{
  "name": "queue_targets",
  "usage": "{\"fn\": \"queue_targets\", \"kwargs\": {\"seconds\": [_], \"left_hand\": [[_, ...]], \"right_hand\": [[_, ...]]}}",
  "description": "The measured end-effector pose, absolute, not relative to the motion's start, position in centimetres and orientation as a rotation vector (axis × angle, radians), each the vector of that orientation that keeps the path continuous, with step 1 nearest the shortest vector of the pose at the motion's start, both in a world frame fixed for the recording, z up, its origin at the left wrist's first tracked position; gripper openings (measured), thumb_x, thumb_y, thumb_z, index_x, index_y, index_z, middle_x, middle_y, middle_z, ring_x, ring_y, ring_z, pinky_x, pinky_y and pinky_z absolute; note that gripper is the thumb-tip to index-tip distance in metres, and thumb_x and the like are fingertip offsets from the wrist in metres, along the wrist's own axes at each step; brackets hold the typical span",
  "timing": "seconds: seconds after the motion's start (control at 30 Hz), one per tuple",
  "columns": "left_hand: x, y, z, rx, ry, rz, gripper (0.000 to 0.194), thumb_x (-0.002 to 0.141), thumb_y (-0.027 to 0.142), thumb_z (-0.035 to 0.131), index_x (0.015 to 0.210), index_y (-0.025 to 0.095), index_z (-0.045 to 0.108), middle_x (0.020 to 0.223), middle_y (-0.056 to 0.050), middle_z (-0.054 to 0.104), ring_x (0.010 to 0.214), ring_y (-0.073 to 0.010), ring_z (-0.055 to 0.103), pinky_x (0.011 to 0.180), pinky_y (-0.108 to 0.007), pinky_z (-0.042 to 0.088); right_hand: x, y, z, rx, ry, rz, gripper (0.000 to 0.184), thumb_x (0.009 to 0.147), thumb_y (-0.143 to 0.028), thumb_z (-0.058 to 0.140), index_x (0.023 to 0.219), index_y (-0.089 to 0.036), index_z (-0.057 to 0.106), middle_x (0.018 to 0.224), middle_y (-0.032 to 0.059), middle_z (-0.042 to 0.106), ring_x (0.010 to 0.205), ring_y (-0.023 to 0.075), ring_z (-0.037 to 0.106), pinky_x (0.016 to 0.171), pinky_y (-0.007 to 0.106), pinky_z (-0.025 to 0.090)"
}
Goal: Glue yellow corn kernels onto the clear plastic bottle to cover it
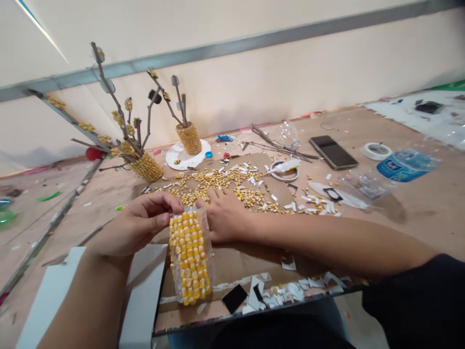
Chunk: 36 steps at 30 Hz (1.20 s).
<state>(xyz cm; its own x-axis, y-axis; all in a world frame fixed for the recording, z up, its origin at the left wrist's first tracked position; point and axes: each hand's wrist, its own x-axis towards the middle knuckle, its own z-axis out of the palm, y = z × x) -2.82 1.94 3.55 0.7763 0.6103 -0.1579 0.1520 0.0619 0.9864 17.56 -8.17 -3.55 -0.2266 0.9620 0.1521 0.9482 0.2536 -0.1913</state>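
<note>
My left hand [145, 220] is closed on the upper rim of a clear plastic container [191, 257], pinching it between thumb and fingers. Rows of yellow corn kernels cover the container's near side, and it stands tilted slightly above the cardboard. Behind it, my right hand [227, 215] rests palm down at the near edge of a spread of loose corn kernels [221, 179]. Its fingers are apart and reach into the kernels; the container hides part of this hand, and I see nothing held in it.
Two kernel-covered pots, one at left [147, 167] and one farther back [189, 138], hold branches. A glue bottle [285, 166], phone [333, 151], tape roll [377, 150] and plastic bottle [405, 166] lie to the right. Paper scraps [286, 293] line the front edge.
</note>
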Motion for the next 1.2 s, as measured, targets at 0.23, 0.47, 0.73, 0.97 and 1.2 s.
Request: {"fn": "queue_targets", "kwargs": {"seconds": [0.23,0.47,0.73,0.97,1.2], "left_hand": [[-0.7,0.5,1.3,1.474,0.769,0.208,0.042,0.072,0.050,0.094,0.093,0.019,0.076,0.085,-0.003,0.070,0.073,-0.0146,0.060,0.064,-0.024,0.046],[0.3,0.6,0.5,1.691,0.876,0.181,0.036,0.084,0.052,0.079,0.101,0.020,0.076,0.102,-0.006,0.076,0.096,-0.0223,0.066,0.087,-0.034,0.050],[0.1,0.7,0.0,1.715,0.837,0.119,0.037,0.091,0.051,0.072,0.109,0.020,0.079,0.106,-0.007,0.079,0.096,-0.0232,0.068,0.086,-0.034,0.052],[-0.4,1.1,0.3,1.726,0.825,0.170,0.031,0.094,0.045,0.070,0.113,0.021,0.077,0.111,-0.007,0.079,0.101,-0.0223,0.070,0.091,-0.036,0.054],[0.0,0.9,-0.3,1.576,0.877,0.318,0.025,0.088,0.041,0.075,0.101,0.020,0.077,0.093,-0.004,0.077,0.088,-0.0195,0.070,0.084,-0.034,0.055]], "right_hand": [[22.2,-3.5,-3.1,-2.056,-2.005,0.222,0.068,0.101,-0.070,0.047,0.136,-0.012,0.058,0.133,0.0257,0.066,0.119,0.0384,0.064,0.097,0.049,0.049],[24.4,-3.2,-1.6,-2.005,-2.081,0.478,0.026,0.097,-0.042,0.068,0.111,-0.020,0.072,0.115,0.0137,0.079,0.101,0.0302,0.072,0.080,0.038,0.051],[23.6,-4.1,-1.7,-2.064,-2.107,0.574,0.022,0.094,-0.044,0.071,0.102,-0.024,0.075,0.107,0.0099,0.079,0.094,0.0281,0.071,0.073,0.034,0.046],[23.7,-3.4,-2.0,-2.158,-2.119,0.584,0.017,0.099,-0.030,0.063,0.096,-0.021,0.077,0.100,0.0117,0.079,0.088,0.0256,0.070,0.068,0.032,0.039],[24.4,-3.5,-1.6,-2.092,-2.145,0.587,0.014,0.099,-0.027,0.062,0.102,-0.022,0.076,0.103,0.0083,0.080,0.091,0.0234,0.069,0.070,0.030,0.039]]}}
